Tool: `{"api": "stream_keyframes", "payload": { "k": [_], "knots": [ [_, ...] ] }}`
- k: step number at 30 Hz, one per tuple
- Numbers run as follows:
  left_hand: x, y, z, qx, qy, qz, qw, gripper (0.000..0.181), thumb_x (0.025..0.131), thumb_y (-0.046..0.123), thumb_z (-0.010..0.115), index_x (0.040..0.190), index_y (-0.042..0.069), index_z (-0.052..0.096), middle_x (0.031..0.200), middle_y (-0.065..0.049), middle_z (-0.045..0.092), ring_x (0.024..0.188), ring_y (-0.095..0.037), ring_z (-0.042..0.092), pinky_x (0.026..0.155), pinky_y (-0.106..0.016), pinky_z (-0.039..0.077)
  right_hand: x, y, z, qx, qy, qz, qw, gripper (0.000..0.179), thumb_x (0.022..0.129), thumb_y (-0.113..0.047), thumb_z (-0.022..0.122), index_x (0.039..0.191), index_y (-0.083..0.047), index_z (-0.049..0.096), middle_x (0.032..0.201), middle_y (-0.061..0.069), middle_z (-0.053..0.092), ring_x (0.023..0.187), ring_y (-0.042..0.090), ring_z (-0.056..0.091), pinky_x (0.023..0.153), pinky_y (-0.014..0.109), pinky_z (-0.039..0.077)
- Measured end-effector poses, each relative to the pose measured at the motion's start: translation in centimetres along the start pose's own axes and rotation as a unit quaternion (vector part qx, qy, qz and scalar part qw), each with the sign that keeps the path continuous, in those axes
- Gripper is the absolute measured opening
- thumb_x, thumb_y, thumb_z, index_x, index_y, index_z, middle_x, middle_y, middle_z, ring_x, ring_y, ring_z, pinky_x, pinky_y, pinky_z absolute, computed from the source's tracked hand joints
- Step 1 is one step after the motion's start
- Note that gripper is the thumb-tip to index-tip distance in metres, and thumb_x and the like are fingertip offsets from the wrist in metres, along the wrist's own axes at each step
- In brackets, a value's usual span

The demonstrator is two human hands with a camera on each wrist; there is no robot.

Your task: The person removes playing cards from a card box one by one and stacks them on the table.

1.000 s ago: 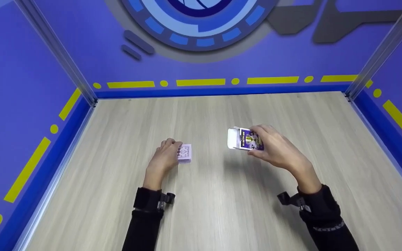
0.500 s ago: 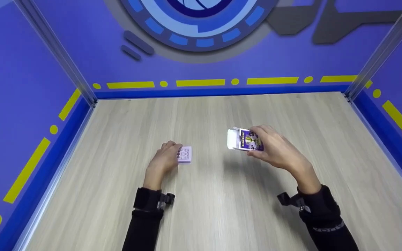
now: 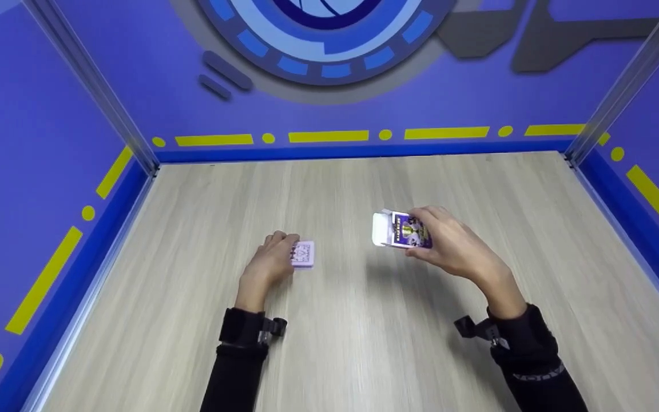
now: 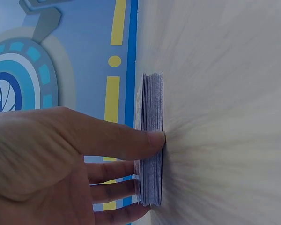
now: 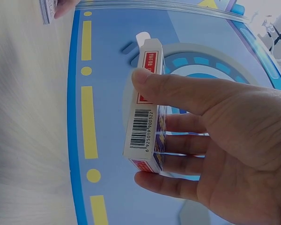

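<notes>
Head view: left of centre, the left hand (image 3: pixel 269 258) pinches a rectangular pale-purple stack of paper cards (image 3: pixel 304 254), its far edge lower than a second ago — squarer, I'd guess. Left wrist: thumb across it, mid-frame. Right wrist: mid-frame, the right hand (image 5: pixel 232 143) grips a purple-and-white cardboard box (image 5: pixel 140 129).

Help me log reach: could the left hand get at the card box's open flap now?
Probably yes: the open flap points toward the left hand, nothing visible blocking it, but that hand must likely release the playing-card deck first.
</notes>
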State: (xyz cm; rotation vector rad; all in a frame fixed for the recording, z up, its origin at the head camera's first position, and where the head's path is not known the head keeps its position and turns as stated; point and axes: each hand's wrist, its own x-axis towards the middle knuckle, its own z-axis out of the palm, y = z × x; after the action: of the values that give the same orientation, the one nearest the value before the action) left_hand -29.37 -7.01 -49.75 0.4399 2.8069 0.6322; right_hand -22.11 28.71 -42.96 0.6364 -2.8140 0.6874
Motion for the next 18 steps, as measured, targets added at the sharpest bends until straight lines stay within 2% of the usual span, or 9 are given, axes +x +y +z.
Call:
{"api": "stream_keyframes", "payload": {
  "k": [4,7,9,11,14,16,18],
  "knots": [
    [-0.1,0.0,-0.3,-0.017,-0.002,-0.001,0.9999,0.08,0.084,0.008,0.079,0.156,0.006,0.044,0.155,-0.022,0.04,0.144,-0.037,0.036,0.119,-0.055,0.029,0.0,0.0,0.0,-0.002,0.006,-0.007,1.0,0.073,0.079,-0.022,0.092,0.138,0.004,0.057,0.127,0.02,0.062,0.109,0.031,0.06,0.089,0.047,0.054],
    [-0.4,0.4,-0.9,-0.029,0.008,-0.001,0.9995,0.082,0.089,0.022,0.08,0.158,0.006,0.039,0.16,-0.022,0.034,0.149,-0.036,0.03,0.122,-0.054,0.024,0.0,0.0,0.0,-0.001,0.008,-0.009,0.9999,0.073,0.078,-0.02,0.092,0.137,0.005,0.057,0.127,0.021,0.062,0.108,0.032,0.06,0.089,0.047,0.054],
    [-0.6,1.0,-1.2,-0.032,0.032,0.01,0.9989,0.076,0.094,0.024,0.076,0.158,0.006,0.039,0.161,-0.02,0.035,0.15,-0.035,0.03,0.122,-0.053,0.025,0.0,0.0,0.0,-0.002,0.007,-0.008,0.9999,0.073,0.078,-0.02,0.092,0.137,0.005,0.056,0.128,0.022,0.061,0.109,0.032,0.06,0.09,0.047,0.054],
    [-0.8,1.9,-1.4,-0.032,0.078,0.036,0.9958,0.067,0.096,0.022,0.073,0.155,0.006,0.045,0.157,-0.018,0.043,0.147,-0.035,0.037,0.119,-0.052,0.032,0.0,0.0,0.0,-0.003,0.008,-0.009,0.9999,0.073,0.079,-0.02,0.092,0.137,0.005,0.056,0.128,0.022,0.061,0.109,0.033,0.06,0.09,0.048,0.054],
    [-1.1,3.5,-1.6,-0.044,0.168,0.076,0.9818,0.048,0.098,0.018,0.071,0.143,0.007,0.059,0.142,-0.013,0.059,0.133,-0.031,0.054,0.107,-0.049,0.047,0.0,-0.1,0.0,-0.005,0.008,-0.007,0.9999,0.073,0.079,-0.02,0.092,0.137,0.005,0.056,0.129,0.022,0.061,0.11,0.033,0.06,0.09,0.048,0.054],
    [-1.2,4.6,-1.5,-0.07,0.228,0.097,0.9662,0.035,0.098,0.015,0.071,0.132,0.007,0.066,0.127,-0.009,0.068,0.119,-0.027,0.064,0.095,-0.044,0.054,0.0,-0.1,0.1,-0.006,0.008,-0.006,0.9999,0.073,0.079,-0.02,0.092,0.137,0.005,0.057,0.129,0.022,0.061,0.111,0.033,0.06,0.09,0.048,0.054],
    [-1.4,5.9,-1.4,-0.112,0.273,0.114,0.9485,0.025,0.097,0.012,0.071,0.122,0.008,0.071,0.113,-0.005,0.072,0.105,-0.022,0.068,0.084,-0.038,0.057,0.0,-0.2,0.1,-0.007,0.008,-0.006,0.9999,0.072,0.078,-0.021,0.092,0.136,0.004,0.057,0.129,0.021,0.061,0.11,0.033,0.059,0.089,0.048,0.054]
  ]
}}
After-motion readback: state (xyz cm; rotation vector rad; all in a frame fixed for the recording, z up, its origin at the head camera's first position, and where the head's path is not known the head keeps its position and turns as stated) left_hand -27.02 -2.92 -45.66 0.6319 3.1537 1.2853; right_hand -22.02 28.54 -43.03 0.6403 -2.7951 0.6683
